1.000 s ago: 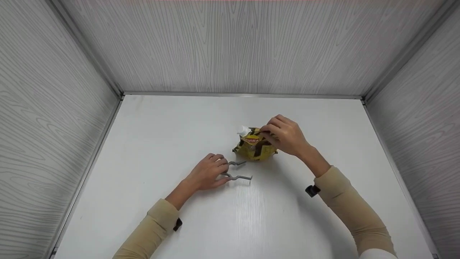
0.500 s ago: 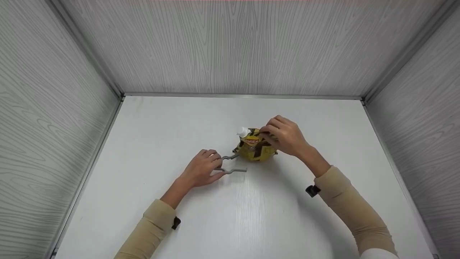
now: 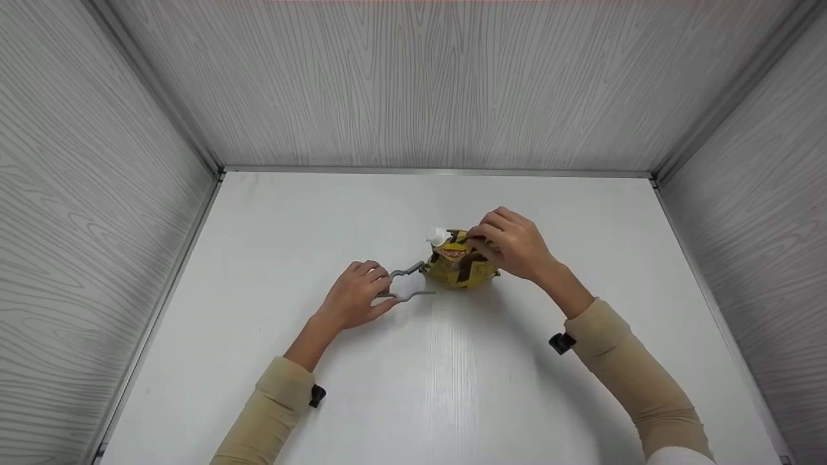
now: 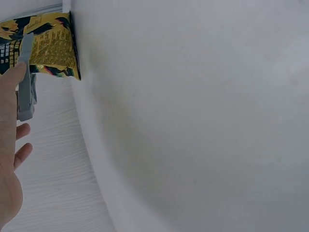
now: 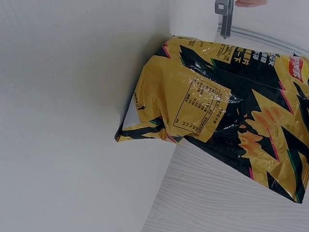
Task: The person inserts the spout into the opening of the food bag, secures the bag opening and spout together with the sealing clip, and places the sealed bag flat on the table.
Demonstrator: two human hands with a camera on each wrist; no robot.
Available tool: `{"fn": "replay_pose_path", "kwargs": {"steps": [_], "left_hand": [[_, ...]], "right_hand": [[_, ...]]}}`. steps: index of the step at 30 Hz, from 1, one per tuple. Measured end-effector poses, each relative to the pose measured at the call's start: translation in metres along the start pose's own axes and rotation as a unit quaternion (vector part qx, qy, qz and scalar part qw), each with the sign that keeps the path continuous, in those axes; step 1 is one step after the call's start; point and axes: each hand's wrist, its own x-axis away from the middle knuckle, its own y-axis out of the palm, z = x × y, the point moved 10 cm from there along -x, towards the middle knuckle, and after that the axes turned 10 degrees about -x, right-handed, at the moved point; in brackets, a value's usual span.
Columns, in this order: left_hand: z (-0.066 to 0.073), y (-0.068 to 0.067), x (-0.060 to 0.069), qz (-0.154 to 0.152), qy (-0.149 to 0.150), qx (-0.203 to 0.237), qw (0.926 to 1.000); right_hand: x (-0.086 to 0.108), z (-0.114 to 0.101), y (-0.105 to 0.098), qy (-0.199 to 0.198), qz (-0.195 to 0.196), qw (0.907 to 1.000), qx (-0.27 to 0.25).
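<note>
A yellow and black snack bag (image 3: 460,271) stands upright on the table, and a small white spout-like piece (image 3: 437,236) sits at its upper left corner. My right hand (image 3: 515,245) pinches the bag's top edge at the right. Just left of the bag, my left hand (image 3: 355,294) holds a grey two-armed clip (image 3: 413,295) with wavy arms spread apart. The upper arm's tip reaches the bag's left side in the head view; whether it touches, I cannot tell. The clip (image 4: 25,87) shows edge-on in the left wrist view. In the right wrist view, the bag's printed side (image 5: 207,96) fills much of the frame.
The white table (image 3: 310,226) is bounded by grey wood-grain panels (image 3: 413,84) at the back and both sides. Metal strips run along the panel joints. A black wrist camera (image 3: 562,343) is on the right sleeve, and another (image 3: 317,396) is on the left.
My left hand has moved away from me and a little left with the clip, bringing the clip's upper arm up beside the bag. The right hand and the bag have stayed in place.
</note>
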Motion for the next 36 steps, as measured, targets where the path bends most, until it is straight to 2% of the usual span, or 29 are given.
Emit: {"fn": "replay_pose_path", "kwargs": {"steps": [5, 11, 20, 28, 36], "left_hand": [[-0.005, -0.003, -0.002, 0.01, -0.017, 0.003, 0.9998], [-0.01, -0.006, -0.003, 0.039, -0.041, 0.031, 0.9979], [-0.013, -0.009, -0.008, 0.078, -0.057, 0.056, 0.9938], [-0.018, -0.014, -0.012, 0.114, -0.083, 0.092, 0.9857], [-0.017, -0.018, -0.017, 0.123, -0.102, 0.126, 0.9791]], "right_hand": [[0.0, 0.0, 0.0, 0.004, -0.003, 1.0, -0.002], [0.001, -0.001, 0.0, 0.0, -0.002, 1.0, -0.006], [0.001, 0.0, 0.001, 0.009, -0.005, 0.9999, -0.01], [-0.001, 0.0, 0.001, 0.017, -0.01, 0.9998, -0.001], [0.0, -0.001, 0.001, 0.012, -0.005, 0.9999, -0.009]]}}
